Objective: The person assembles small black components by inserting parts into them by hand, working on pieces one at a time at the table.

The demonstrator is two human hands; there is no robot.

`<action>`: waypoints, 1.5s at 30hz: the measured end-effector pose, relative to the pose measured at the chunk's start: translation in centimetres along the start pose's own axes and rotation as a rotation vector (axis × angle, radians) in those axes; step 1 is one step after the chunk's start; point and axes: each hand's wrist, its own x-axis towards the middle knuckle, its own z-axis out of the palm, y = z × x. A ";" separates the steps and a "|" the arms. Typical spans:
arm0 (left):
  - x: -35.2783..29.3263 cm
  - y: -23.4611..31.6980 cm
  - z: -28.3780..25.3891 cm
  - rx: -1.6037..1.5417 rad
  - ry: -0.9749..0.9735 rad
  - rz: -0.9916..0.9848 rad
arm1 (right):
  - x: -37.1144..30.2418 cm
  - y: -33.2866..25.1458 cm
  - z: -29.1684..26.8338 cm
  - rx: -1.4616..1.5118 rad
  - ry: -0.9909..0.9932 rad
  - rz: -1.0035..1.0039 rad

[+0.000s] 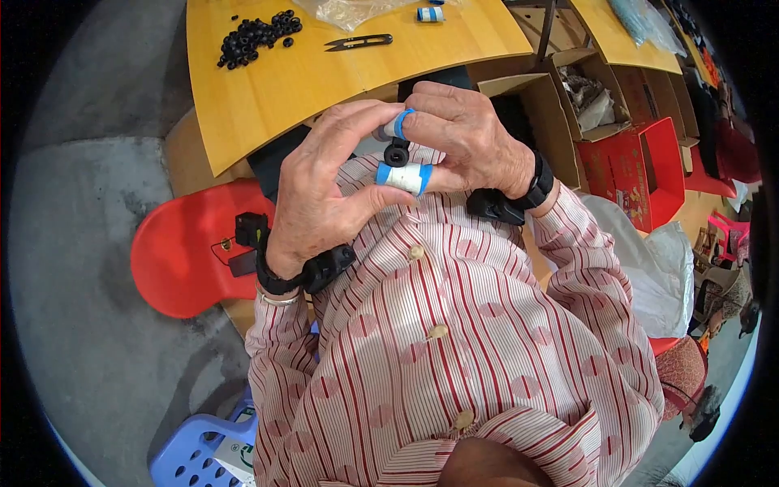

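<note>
My left hand [320,191] and right hand [466,142] meet in front of my chest, above the striped shirt [454,341] with its red and white lines and pale round buttons. Between them sits a small black ring-shaped part [396,154], round and matte like rubber, with a dark hole in the middle. The left fingers curl down over it from above and the thumb closes in from below, where a band of white tape with blue edges [403,177] wraps that thumb; my right forefinger wears another blue-and-white tape band [398,124] and presses in from the other side, so both hands are closed in a pinch around the little ring. Whether a second grey piece sits behind it I cannot tell. Black straps sit on both wrists. Beyond my hands the smooth yellow wooden table [284,89] carries a heap of the same black rings [256,36], a pair of black thread snips [357,41] and a small blue-and-white tape roll [430,14]; its near edge runs just past my knuckles. A glossy red plastic stool [182,252] stands to my left on the grey floor, and open cardboard boxes [568,105] crowd the right side.
</note>
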 end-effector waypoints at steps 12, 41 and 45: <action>0.3 0.4 -0.3 0.024 0.028 0.065 | 0.3 -0.6 -0.4 -0.030 -0.037 -0.055; -0.1 -0.9 -0.5 0.069 0.009 -0.167 | -3.9 2.3 -2.5 -0.292 -0.057 0.179; -1.4 -3.5 -2.1 0.048 -0.046 -0.235 | -10.4 5.3 -4.6 -0.391 -0.060 0.672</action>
